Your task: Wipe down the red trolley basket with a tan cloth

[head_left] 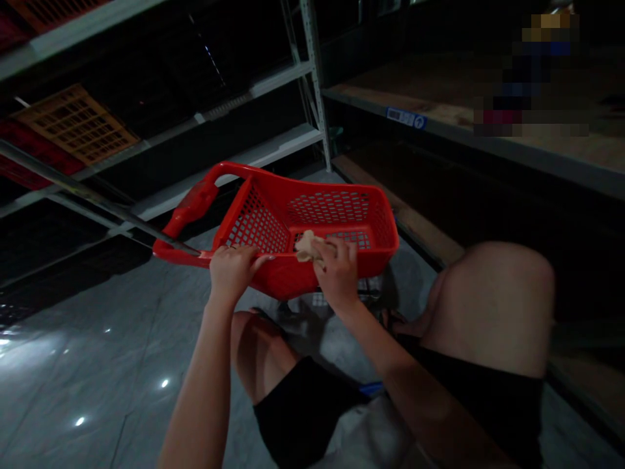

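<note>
A red plastic shopping cart (pixel 273 277) with perforated basket walls stands on the floor before my knees. My left hand (pixel 233 270) is closed over the near rim of its basket, close to the handle end, with the thumb stretched along the edge. Farther along the same rim, my right hand (pixel 338 268) grips a crumpled beige cloth (pixel 308 246) and presses it against the edge. Part of the cloth hangs over the inner side of the basket. Beneath the basket, the lower part of the cart is partly hidden by my right forearm and shadow.
At the left, a metal shelving rack (pixel 288 144) holds an orange plastic crate (pixel 81 124) and red crates. A wooden shelf (pixel 359 98) with a blue label (pixel 406 118) runs along the right. Grey tiled floor (pixel 112 365) reflects spots of light.
</note>
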`<state>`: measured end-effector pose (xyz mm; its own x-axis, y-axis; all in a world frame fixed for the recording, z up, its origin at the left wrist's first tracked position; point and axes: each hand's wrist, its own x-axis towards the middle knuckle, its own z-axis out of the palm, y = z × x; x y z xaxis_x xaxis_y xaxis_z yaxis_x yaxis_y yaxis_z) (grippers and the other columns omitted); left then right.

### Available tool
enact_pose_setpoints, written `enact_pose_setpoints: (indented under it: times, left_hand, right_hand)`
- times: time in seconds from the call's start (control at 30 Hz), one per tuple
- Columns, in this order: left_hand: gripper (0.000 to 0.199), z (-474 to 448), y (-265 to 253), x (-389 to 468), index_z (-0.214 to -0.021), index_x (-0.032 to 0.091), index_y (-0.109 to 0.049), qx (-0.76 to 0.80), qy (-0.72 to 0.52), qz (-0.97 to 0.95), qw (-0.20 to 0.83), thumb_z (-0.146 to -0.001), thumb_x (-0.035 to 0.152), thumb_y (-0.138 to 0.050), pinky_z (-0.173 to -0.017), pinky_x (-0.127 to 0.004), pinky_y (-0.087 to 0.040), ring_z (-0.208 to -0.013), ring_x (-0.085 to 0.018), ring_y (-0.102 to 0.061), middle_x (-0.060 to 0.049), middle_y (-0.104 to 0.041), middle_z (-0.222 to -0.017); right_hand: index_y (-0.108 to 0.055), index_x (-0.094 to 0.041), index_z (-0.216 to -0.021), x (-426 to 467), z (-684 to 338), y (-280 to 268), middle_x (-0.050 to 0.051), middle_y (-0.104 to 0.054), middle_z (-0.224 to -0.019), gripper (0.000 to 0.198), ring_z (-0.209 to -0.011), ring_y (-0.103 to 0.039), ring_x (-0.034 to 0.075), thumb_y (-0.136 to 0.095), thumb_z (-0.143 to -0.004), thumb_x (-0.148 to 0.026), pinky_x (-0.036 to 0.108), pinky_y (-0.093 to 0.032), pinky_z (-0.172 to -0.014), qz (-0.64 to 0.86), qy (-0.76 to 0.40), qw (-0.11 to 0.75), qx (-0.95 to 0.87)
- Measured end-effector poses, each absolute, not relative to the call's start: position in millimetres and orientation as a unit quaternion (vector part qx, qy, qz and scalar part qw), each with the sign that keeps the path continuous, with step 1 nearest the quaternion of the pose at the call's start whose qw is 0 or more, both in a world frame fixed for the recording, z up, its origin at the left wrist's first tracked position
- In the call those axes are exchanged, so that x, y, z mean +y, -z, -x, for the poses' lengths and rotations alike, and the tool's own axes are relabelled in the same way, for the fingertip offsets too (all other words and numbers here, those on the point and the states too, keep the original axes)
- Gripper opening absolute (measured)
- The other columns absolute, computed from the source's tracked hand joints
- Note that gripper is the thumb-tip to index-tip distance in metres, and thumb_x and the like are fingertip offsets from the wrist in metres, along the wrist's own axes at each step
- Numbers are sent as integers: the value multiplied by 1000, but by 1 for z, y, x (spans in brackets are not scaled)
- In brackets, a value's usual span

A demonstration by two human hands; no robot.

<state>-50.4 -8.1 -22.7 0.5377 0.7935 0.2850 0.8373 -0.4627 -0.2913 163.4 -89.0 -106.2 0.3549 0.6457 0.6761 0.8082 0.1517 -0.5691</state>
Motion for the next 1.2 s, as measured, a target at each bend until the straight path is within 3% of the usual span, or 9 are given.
enact_pose_setpoints:
  times: [0.23, 0.43, 0.6, 0.77, 0.93, 1.03, 1.2]
  left_hand:
    - [53, 39, 32, -23, -77, 20, -70, -470, 76, 849, 229, -103, 52, -39, -71, -39, -36, -76, -29, -68, -12, -74, -75]
    - [52, 32, 37, -37, -78, 20, -69, -467, 112, 843, 242, -104, 54, -38, -74, -39, -36, -78, -28, -67, -12, -75, -78]
    - [55, 28, 37, -41, -77, 21, -67, -474, 113, 840, 238, -104, 56, -36, -75, -39, -36, -76, -29, -65, -13, -74, -78]
    - [54, 17, 36, -41, -79, 20, -68, -487, 102, 830, 251, -105, 55, -36, -77, -40, -37, -79, -29, -67, -13, -75, -79]
    - [50, 7, 38, -45, -81, 18, -68, -490, 96, 828, 256, -105, 51, -38, -79, -41, -39, -81, -29, -67, -13, -74, -80]
    - [49, 4, 39, -47, -81, 18, -67, -483, 104, 828, 264, -105, 50, -39, -80, -41, -40, -81, -30, -67, -13, -74, -79]
    - [46, 4, 43, -48, -77, 20, -65, -469, 127, 830, 274, -104, 49, -41, -84, -41, -41, -79, -29, -65, -12, -72, -75]
  right_hand:
    - [-76, -32, -117, -81, -110, 107, 8, -64, -117, 44, -109, -53, 23, -60, -87, -3, 37, -54, -97, 568, 97, 542, -612]
    - [-75, -30, -104, -102, -211, 147, 7, -59, -118, 36, -111, -52, 25, -62, -81, -6, 47, -50, -100, 623, 146, 544, -543]
    - [-70, -23, -101, -106, -266, 156, 8, -51, -116, 33, -112, -50, 26, -58, -76, -6, 53, -45, -105, 665, 155, 614, -396]
    - [-69, -22, -100, -90, -179, 152, 9, -52, -113, 27, -110, -55, 25, -62, -78, -8, 46, -51, -103, 610, 48, 655, -444]
    - [-71, -25, -105, -87, -108, 147, 7, -57, -111, 33, -104, -61, 21, -67, -77, -7, 35, -56, -95, 545, -25, 636, -546]
    - [-71, -24, -103, -89, -147, 154, 7, -58, -112, 29, -105, -61, 21, -66, -78, -10, 36, -55, -95, 566, -17, 642, -517]
    - [-64, -21, -92, -75, -281, 165, 6, -53, -105, 20, -102, -58, 21, -60, -74, -13, 41, -51, -98, 661, 81, 694, -274]
